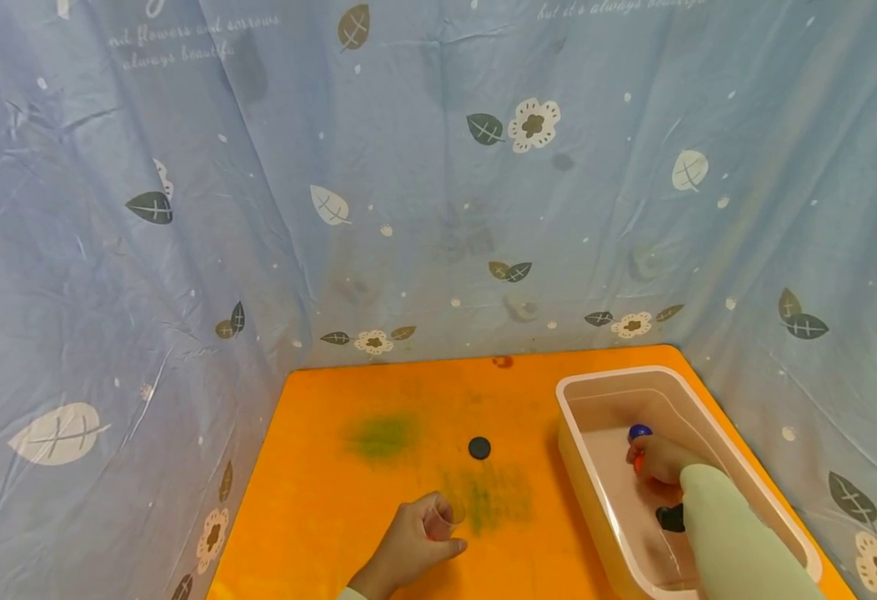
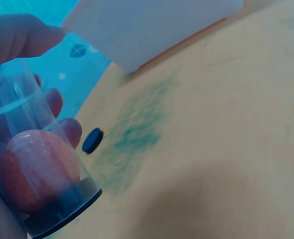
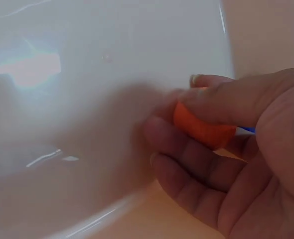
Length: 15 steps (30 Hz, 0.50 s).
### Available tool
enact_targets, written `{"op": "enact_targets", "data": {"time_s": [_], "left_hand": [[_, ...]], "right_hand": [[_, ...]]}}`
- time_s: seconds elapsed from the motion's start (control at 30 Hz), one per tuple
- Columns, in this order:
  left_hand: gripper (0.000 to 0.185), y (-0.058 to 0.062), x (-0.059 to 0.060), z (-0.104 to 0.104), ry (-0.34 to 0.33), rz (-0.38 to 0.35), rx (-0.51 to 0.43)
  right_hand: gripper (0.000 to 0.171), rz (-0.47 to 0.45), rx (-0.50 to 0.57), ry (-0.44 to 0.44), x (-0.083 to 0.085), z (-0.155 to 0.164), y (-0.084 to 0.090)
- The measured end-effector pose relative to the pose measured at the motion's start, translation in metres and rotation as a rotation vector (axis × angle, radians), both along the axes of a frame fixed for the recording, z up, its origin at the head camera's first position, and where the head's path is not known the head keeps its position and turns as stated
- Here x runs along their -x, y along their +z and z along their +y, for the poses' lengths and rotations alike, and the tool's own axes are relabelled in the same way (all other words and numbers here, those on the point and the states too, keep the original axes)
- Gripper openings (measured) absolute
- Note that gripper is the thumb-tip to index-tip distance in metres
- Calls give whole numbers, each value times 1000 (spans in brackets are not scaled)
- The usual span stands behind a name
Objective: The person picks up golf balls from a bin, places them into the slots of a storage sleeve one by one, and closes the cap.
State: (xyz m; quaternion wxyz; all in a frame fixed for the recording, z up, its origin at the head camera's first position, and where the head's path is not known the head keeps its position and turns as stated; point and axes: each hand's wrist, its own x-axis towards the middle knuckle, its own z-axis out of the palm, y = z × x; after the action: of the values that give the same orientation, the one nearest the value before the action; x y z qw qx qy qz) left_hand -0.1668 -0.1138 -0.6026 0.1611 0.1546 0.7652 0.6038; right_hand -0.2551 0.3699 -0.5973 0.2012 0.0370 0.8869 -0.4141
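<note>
An orange table [image 1: 333, 517] fills the lower middle of the head view, backed by a blue flowered curtain [image 1: 438, 167]. At lower right stands a white tub [image 1: 581, 467]; inside it the right hand [image 1: 659, 460] curls its fingers around an orange piece [image 3: 203, 127], with a blue ball [image 1: 639, 432] just above. At bottom centre the left hand [image 1: 416, 542] grips a clear tube [image 2: 42, 169] containing an orange ball [image 2: 37, 169]. A small black disc [image 1: 479, 447] lies mid-table beside green smudges.
</note>
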Motion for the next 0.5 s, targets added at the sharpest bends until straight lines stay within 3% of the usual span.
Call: {"op": "enact_targets", "data": {"time_s": [0.13, 0.37, 0.5], "left_hand": [[25, -1, 1, 0, -2, 18, 13], [24, -2, 0, -1, -13, 29, 16], [23, -2, -1, -1, -11, 29, 21]], "right_hand": [[20, 100, -35, 58, 3, 4, -2], [9, -12, 73, -3, 4, -1, 17], [12, 43, 21, 42, 8, -5, 30]]}}
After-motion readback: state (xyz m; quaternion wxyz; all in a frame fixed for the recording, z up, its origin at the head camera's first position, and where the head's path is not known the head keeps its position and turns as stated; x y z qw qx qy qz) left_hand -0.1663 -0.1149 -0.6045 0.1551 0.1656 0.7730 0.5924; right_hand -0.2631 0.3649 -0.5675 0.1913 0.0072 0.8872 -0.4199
